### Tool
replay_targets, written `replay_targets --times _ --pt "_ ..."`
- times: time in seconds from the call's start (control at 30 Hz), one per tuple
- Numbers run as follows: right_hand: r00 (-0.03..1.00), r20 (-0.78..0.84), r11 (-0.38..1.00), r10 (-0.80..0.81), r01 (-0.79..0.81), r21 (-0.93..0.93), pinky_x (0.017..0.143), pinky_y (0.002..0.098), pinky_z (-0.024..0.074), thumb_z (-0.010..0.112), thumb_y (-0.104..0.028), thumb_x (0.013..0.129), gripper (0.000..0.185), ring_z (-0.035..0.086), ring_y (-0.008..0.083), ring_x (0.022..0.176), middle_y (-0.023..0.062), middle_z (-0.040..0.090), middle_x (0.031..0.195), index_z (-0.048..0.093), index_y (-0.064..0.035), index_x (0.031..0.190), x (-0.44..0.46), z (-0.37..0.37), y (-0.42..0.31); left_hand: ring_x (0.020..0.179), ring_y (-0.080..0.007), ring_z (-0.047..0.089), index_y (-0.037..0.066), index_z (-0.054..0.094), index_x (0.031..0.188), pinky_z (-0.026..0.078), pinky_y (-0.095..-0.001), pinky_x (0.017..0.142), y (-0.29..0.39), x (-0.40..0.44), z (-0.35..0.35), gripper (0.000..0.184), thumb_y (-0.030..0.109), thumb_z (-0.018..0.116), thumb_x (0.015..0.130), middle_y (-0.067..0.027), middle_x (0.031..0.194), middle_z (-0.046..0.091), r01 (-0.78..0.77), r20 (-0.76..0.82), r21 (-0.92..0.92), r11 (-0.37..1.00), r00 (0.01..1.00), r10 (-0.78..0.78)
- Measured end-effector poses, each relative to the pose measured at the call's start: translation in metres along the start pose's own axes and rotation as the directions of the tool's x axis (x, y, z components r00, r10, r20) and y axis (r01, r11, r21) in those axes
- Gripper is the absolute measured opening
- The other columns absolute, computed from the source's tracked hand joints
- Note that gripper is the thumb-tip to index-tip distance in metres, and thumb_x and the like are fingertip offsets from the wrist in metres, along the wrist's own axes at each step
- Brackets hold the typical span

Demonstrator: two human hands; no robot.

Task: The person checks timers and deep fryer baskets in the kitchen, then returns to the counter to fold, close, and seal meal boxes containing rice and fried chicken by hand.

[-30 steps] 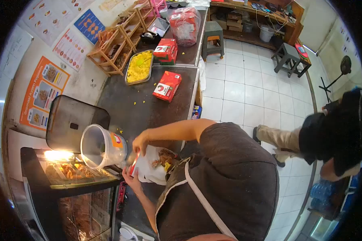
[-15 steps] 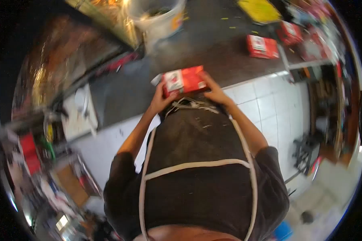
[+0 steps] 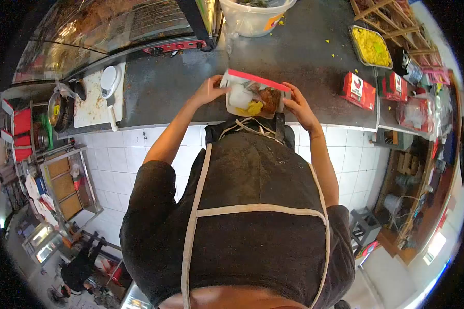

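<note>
A red and white cardboard food box [image 3: 234, 106] is at the counter's front edge, close to my apron, with its lid up. Inside lie a white mound [image 3: 241, 95] that looks like rice, a bit of yellow food [image 3: 254, 107] and a brown piece of food [image 3: 269, 98] that looks fried. My left hand [image 3: 209, 92] grips the box's left side with its fingers bent at the lid's end. On the opposite side, my right hand [image 3: 301, 108] holds the box's right corner between thumb and fingers.
Two closed red boxes [image 3: 359, 91] stand right on the dark counter [image 3: 175, 98]. Behind them is a tray of yellow food [image 3: 371, 46]. A white tub [image 3: 255, 19] sits at the back. Leftward, a cutting board [image 3: 90, 105] carries a knife [image 3: 112, 114] and a white scale [image 3: 110, 81].
The box was closed with its printed red top showing; now the lid is lifted and the food shows. Both hands have stayed on its sides. The whole view has shifted and become sharper.
</note>
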State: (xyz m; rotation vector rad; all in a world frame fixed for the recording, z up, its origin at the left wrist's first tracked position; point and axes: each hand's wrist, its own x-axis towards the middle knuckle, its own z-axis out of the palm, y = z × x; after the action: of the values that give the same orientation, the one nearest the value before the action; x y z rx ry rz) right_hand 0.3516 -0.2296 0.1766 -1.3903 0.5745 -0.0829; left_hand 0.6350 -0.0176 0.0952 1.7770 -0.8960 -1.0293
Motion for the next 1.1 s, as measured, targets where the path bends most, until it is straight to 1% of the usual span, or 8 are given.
replay_targets --times 0.2,0.23,0.3,0.33,0.47,0.53,0.83,1.1 --pt "0.991 -0.089 0.972 0.104 -0.12 -0.199 0.099 0.0315 0.0369 0.053 -0.024 0.095 0.044 0.049 0.0166 0.114 0.0063 0.053 0.128 0.046 -0.0083 0.135 0.02 0.0 -0.016 0.084 -0.0234 0.069 -0.005 0.059 0.116 0.059 -0.0329 0.067 0.013 0.022 0.004 0.045 0.033 0.059 0.093 -0.0178 0.095 0.068 0.31 0.034 -0.198 0.93 0.95 -0.31" --pt "0.99 -0.086 0.968 0.11 -0.126 -0.219 0.098 0.0314 0.0374 0.052 -0.026 0.096 0.043 0.049 0.0167 0.114 0.0066 0.053 0.128 0.046 -0.0083 0.135 0.027 -0.002 -0.016 0.079 -0.0255 0.069 -0.002 0.062 0.111 0.058 -0.0365 0.067 0.0 0.029 0.007 0.042 0.032 0.063 0.087 -0.0175 0.089 0.069 0.126 0.102 0.16 0.979 0.984 -0.143" --pt "0.996 -0.053 0.985 0.073 -0.08 -0.151 0.094 0.0328 0.0418 0.049 -0.028 0.097 0.042 0.05 0.0176 0.113 0.0061 0.053 0.129 0.047 -0.0085 0.134 0.033 -0.009 -0.003 0.071 -0.0297 0.069 0.005 0.069 0.1 0.055 -0.0438 0.066 -0.024 0.039 0.015 0.036 0.03 0.071 0.074 -0.017 0.077 0.069 -0.303 0.228 0.792 0.53 0.952 0.204" --pt "0.983 -0.074 0.974 0.17 -0.179 -0.141 0.087 0.0353 0.0464 0.05 -0.032 0.097 0.043 0.051 0.0186 0.111 0.0057 0.053 0.127 0.047 -0.0095 0.134 0.03 0.0 -0.02 0.072 -0.0346 0.068 0.007 0.072 0.088 0.054 -0.0436 0.068 -0.008 0.027 0.022 0.027 0.029 0.07 0.072 -0.0208 0.077 0.067 0.04 -0.082 0.52 0.853 0.997 0.004" --pt "0.99 -0.072 0.944 0.12 -0.136 -0.302 0.083 0.0337 0.0462 0.052 -0.039 0.098 0.042 0.051 0.0155 0.105 0.0047 0.058 0.115 0.053 -0.0093 0.127 0.038 -0.006 -0.022 0.082 -0.0385 0.066 0.002 0.07 0.09 0.053 -0.0466 0.075 0.039 0.003 0.026 0.023 0.019 0.065 0.075 -0.0225 0.086 0.067 0.277 -0.24 0.49 0.826 0.954 -0.178" --pt "0.999 -0.039 0.823 -0.009 -0.015 -0.567 0.078 0.0317 0.0454 0.049 -0.034 0.1 0.034 0.052 0.0129 0.098 0.0044 0.061 0.104 0.059 -0.007 0.118 0.053 -0.026 -0.001 0.089 -0.0396 0.065 0.001 0.065 0.106 0.051 -0.0467 0.079 0.039 -0.002 0.028 0.029 0.015 0.058 0.082 -0.0238 0.094 0.066 -0.099 -0.404 0.273 0.957 0.891 0.207" --pt "0.989 -0.146 0.928 -0.024 -0.032 -0.371 0.059 0.0283 0.0448 0.044 -0.023 0.102 0.027 0.056 0.013 0.064 0.0039 0.063 0.082 0.061 -0.0018 0.107 0.058 -0.014 -0.025 0.09 -0.041 0.064 0.003 0.054 0.123 0.051 -0.0483 0.078 0.058 -0.009 0.021 0.034 0.019 0.05 0.093 -0.0253 0.096 0.066 0.022 -0.289 0.235 0.972 0.956 0.049" --pt "0.997 -0.035 0.892 -0.071 0.048 -0.449 0.066 0.0296 0.0455 0.05 -0.015 0.098 0.022 0.058 0.014 0.073 0.0057 0.064 0.087 0.06 0.0001 0.11 0.047 -0.021 -0.018 0.074 -0.0248 0.07 0.005 0.054 0.123 0.055 -0.0408 0.064 0.015 0.012 0.028 0.037 0.023 0.058 0.091 -0.0155 0.096 0.068 -0.122 -0.191 0.163 0.979 0.97 0.153"
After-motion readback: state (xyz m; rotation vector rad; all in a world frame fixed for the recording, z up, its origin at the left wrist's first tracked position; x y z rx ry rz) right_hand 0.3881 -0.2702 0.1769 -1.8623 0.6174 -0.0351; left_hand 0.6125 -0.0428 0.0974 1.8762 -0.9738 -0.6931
